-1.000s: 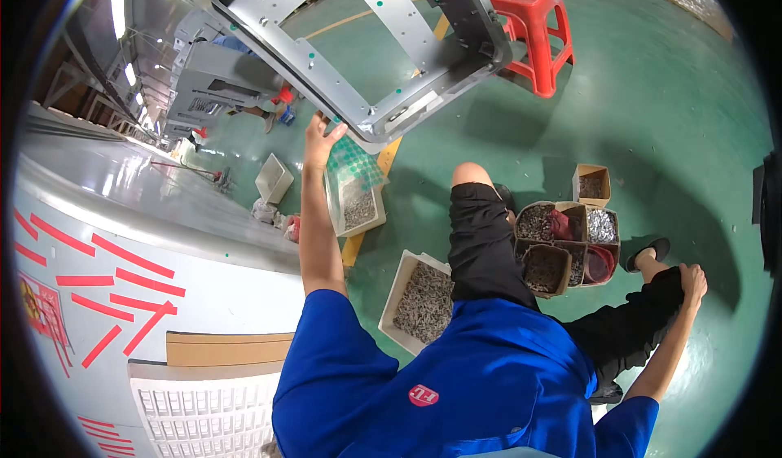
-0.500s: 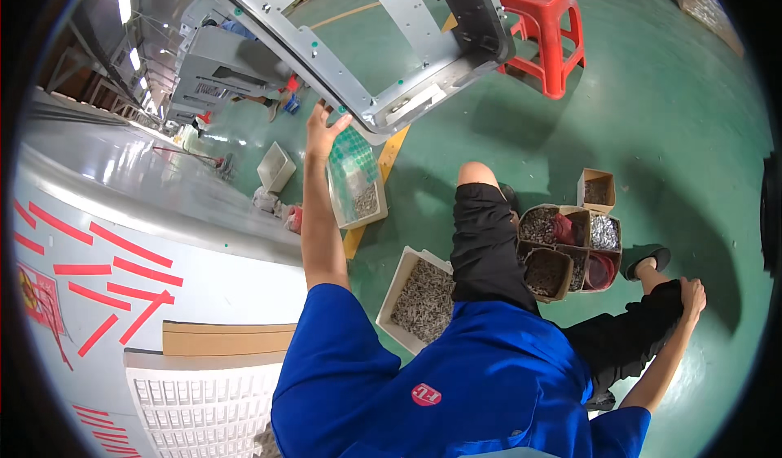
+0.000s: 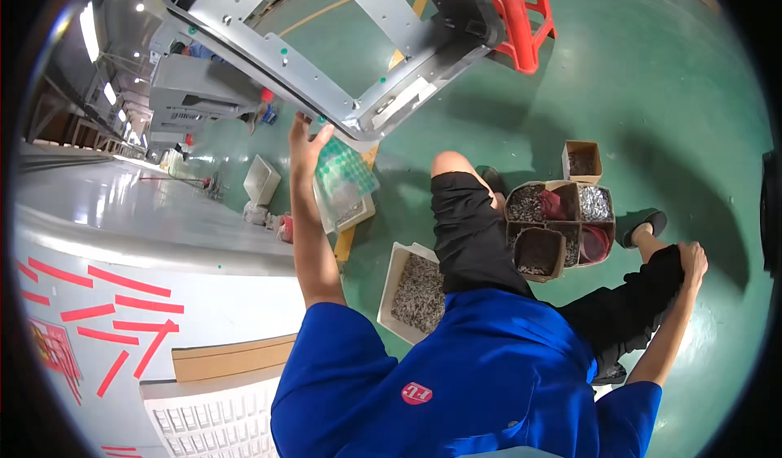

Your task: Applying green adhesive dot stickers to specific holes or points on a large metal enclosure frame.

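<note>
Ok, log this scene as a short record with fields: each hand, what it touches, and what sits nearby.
left hand: left hand raised, fingers open, at the edge of the grey metal frame
right hand: right hand resting on the right knee, holding nothing
nearby: green-checked bag; tray of small metal parts; cluster of cardboard boxes; red stool
floor: green floor
</note>
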The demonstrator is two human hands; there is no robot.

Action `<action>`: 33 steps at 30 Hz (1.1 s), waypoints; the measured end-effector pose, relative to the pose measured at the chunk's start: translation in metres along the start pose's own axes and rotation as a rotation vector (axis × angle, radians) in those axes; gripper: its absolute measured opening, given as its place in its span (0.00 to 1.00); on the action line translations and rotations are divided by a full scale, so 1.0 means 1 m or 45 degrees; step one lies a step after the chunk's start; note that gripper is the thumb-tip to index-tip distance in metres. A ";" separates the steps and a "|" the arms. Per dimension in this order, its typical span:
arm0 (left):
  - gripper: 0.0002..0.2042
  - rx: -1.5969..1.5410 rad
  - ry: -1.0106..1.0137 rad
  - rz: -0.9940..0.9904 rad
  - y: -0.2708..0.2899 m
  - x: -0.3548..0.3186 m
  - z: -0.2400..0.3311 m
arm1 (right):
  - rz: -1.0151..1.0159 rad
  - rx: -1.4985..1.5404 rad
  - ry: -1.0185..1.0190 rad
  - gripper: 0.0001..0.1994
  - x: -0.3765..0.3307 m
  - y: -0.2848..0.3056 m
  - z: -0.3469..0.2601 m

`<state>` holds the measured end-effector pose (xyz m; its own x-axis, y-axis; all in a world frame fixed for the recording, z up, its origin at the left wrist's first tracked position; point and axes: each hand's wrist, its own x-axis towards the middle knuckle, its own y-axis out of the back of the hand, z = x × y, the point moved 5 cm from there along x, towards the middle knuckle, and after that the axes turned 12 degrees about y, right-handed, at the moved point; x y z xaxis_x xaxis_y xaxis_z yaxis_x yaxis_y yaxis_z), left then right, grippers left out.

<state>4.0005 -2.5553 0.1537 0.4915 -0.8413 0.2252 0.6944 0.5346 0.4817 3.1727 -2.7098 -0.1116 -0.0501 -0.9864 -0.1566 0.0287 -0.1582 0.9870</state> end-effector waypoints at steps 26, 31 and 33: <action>0.51 0.347 0.192 0.469 -0.119 -0.053 0.093 | 0.199 0.127 -0.064 0.19 -0.009 0.000 0.001; 0.54 0.289 0.275 0.507 -0.139 -0.057 0.101 | 0.223 0.140 -0.084 0.19 -0.017 0.006 0.000; 0.54 0.301 0.303 0.520 -0.139 -0.059 0.100 | 0.191 0.139 -0.079 0.19 -0.016 0.008 -0.003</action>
<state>3.8223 -2.5879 0.1581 0.8219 -0.5123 0.2492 0.2974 0.7590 0.5792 3.1771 -2.6957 -0.1011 -0.1151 -0.9933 -0.0084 -0.0675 -0.0006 0.9977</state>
